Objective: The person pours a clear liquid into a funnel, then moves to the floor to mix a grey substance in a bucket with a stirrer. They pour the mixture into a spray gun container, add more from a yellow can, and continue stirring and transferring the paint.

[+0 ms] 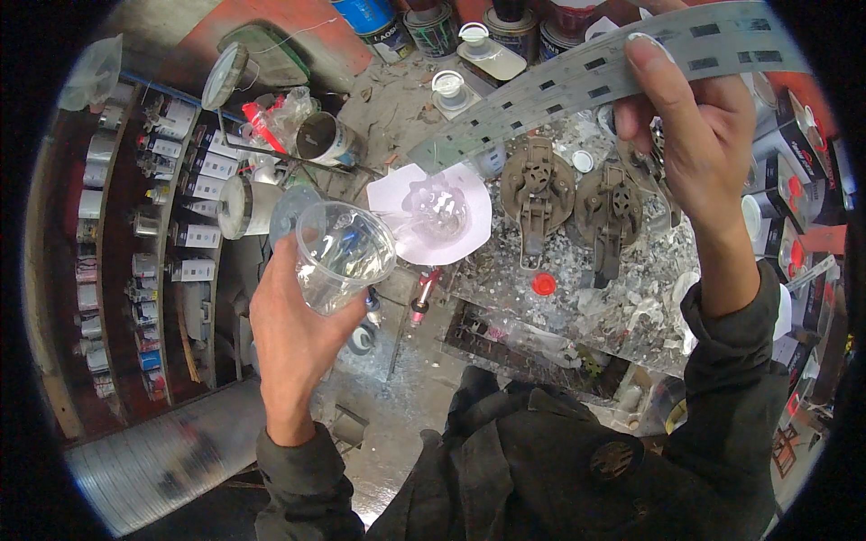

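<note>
Paper (471, 233), pale and angular-edged, lies near the middle of the head view with a clear plastic piece (439, 215) on it. Below and left of the paper, the left hand (302, 311) is curled around a clear plastic cup (345, 257), thumb on one side and fingers on the other; the cup is tilted, and whether it holds anything I cannot tell. Above and right of the paper, the right hand (690, 122) pinches a long, translucent grey strip (564, 95) with dark rectangular marks, thumb on its face; its far end overlaps the paper's upper edge in view, though contact cannot be judged. Right of the paper, brown fittings (538, 189) sit on the spattered surface (577, 311), and a red cap (543, 285) lies below them. To do this well, I would grip the thin-walled cup lightly so it does not buckle, keep its rim level, and steady the strip nearer its middle, since such a long, seemingly flexible piece may swing and knock the paper or cup.
</note>
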The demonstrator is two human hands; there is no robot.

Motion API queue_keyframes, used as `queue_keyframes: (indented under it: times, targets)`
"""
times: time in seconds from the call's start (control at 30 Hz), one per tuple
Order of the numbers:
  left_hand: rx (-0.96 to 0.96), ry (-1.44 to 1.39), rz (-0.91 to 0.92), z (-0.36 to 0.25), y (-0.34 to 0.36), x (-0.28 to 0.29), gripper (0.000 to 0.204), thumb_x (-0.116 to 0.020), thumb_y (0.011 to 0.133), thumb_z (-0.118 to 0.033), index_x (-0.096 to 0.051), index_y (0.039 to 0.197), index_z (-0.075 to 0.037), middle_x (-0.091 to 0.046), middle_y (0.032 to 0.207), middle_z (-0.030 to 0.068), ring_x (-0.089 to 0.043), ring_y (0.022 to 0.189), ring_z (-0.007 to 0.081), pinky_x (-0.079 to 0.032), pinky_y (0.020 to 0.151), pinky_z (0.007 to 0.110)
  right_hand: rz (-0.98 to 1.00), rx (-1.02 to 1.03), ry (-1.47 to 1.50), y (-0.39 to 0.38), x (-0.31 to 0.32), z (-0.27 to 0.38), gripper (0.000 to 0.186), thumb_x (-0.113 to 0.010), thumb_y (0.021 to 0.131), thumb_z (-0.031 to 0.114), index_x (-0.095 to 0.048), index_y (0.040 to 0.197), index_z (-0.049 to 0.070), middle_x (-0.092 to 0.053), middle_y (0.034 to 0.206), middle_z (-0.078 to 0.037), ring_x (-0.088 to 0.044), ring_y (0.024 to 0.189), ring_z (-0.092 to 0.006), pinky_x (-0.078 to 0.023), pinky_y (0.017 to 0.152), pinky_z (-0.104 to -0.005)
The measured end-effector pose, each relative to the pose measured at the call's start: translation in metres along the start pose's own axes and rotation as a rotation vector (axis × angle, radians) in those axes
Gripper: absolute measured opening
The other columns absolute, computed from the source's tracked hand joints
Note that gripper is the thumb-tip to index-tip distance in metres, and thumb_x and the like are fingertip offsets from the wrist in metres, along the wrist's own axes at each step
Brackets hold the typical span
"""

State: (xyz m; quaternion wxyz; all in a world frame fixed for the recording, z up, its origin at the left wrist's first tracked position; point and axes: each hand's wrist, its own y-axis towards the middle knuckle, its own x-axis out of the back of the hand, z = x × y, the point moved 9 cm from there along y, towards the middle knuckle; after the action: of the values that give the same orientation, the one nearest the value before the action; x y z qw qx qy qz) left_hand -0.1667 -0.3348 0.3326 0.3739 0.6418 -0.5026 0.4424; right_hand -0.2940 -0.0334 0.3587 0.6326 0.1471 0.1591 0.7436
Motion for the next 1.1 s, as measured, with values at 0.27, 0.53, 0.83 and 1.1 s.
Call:
queue_keyframes:
  times: [0.27,0.53,0.83,1.1]
  targets:
    - [-0.038,0.029,-0.032,-0.005,0.001,0.004,0.064,-0.079,0.063,-0.013,-0.055,0.121,-0.002,-0.066,0.109,0.0196,-0.066,0.100,0.0379,-0.051,0.086,0.042,0.021,0.014,0.078,-0.001,0.001,0.000,0.040,-0.058,0.096,0.009,-0.050,0.133,-0.003,-0.064,0.086,-0.004,-0.057,0.056,-0.0059,-0.040,0.047,-0.0179]
    - [-0.044,0.073,-0.037,-0.010,0.002,0.009,0.062,-0.079,0.067,-0.013,-0.055,0.122,0.001,-0.067,0.105,0.0210,-0.067,0.097,0.0349,-0.051,0.086,0.039,0.023,-0.019,0.071,-0.003,0.001,-0.002,0.039,-0.058,0.097,0.008,-0.050,0.133,-0.004,-0.065,0.087,-0.006,-0.058,0.057,-0.0062,-0.041,0.048,-0.0180]
    - [-0.056,0.138,-0.051,-0.006,0.002,0.009,0.069,-0.078,0.064,-0.015,-0.052,0.127,-0.002,-0.064,0.111,0.0200,-0.064,0.102,0.0367,-0.051,0.087,0.043,0.059,0.019,0.043,-0.003,-0.003,-0.002,0.039,-0.058,0.097,0.007,-0.049,0.133,-0.006,-0.066,0.089,-0.008,-0.058,0.058,-0.0062,-0.042,0.048,-0.0179]
    - [-0.074,0.181,-0.053,-0.010,0.003,0.010,0.070,-0.078,0.064,-0.014,-0.052,0.128,-0.002,-0.063,0.108,0.0179,-0.063,0.101,0.0357,-0.051,0.085,0.042,-0.004,0.072,-0.065,-0.006,0.005,-0.008,0.029,-0.061,0.098,0.020,-0.064,0.116,-0.003,-0.063,0.074,-0.005,-0.056,0.057,-0.0085,-0.038,0.048,-0.0212]
